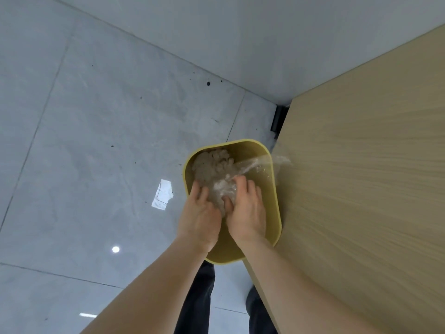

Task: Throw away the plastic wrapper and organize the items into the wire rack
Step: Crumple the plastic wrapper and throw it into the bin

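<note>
Clear, crinkly plastic wrapper (222, 186) sits bunched inside a yellow bin (274, 203) on the floor beside the wooden surface (361, 189). Left hand (201, 213) and right hand (245, 210) press together on it; it looks light, soft, springy.

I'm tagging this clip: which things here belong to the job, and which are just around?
Job:
plastic wrapper
yellow bin
left hand
right hand

Just around:
wooden table
tiled floor
</note>
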